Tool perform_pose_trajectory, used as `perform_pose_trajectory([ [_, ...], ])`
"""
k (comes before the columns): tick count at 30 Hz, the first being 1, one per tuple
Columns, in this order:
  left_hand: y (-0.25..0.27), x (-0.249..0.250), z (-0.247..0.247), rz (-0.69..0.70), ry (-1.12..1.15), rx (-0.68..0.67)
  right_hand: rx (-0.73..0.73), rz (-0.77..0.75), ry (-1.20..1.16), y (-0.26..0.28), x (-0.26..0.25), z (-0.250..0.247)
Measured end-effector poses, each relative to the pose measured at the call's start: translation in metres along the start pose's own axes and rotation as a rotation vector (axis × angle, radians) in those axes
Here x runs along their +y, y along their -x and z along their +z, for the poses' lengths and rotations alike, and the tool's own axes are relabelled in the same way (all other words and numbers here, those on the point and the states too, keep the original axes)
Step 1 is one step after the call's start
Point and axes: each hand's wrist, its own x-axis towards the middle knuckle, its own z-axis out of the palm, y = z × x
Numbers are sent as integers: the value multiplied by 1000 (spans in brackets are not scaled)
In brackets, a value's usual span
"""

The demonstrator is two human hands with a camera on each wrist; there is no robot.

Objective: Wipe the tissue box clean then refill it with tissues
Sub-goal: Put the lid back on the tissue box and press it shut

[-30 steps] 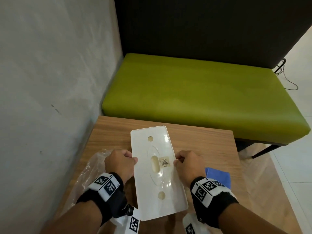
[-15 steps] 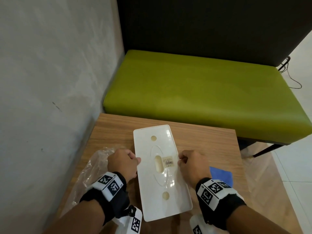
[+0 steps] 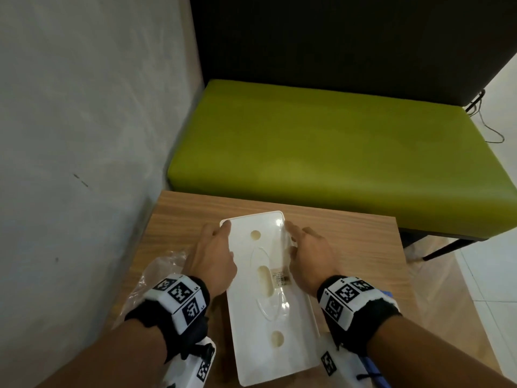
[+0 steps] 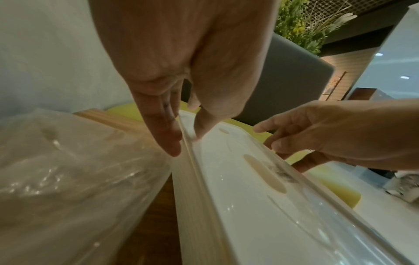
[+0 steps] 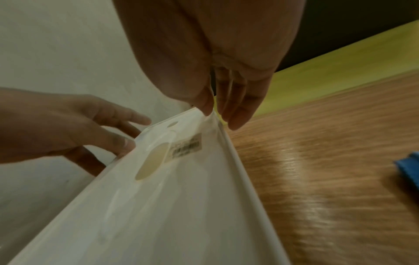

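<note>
The white plastic tissue box [image 3: 268,309] lies on the wooden table [image 3: 349,247], its flat face up with three holes and a barcode sticker. My left hand [image 3: 219,238] lies along its left long edge near the far end. In the left wrist view this hand [image 4: 187,143] has its thumb on top and straight fingers down the side of the box [image 4: 260,206]. My right hand [image 3: 296,239] mirrors it on the right edge. The right wrist view shows that hand [image 5: 221,118] with its thumb on the rim of the box [image 5: 170,206] and its fingers straight.
A crumpled clear plastic bag [image 3: 156,278] lies left of the box. A blue cloth [image 5: 410,166] sits on the table to the right. A grey wall runs along the left. A green bench [image 3: 321,152] stands behind the table.
Both hands slid from the middle of the box's long edges toward its far end, and their curled fingers straightened. The box stays in about the same place.
</note>
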Motion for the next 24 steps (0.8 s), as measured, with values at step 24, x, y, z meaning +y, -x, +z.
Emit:
perform_pose_trajectory([
  [24, 14, 8, -12, -14, -137, -293, -81, 104, -50, 1, 9, 14],
])
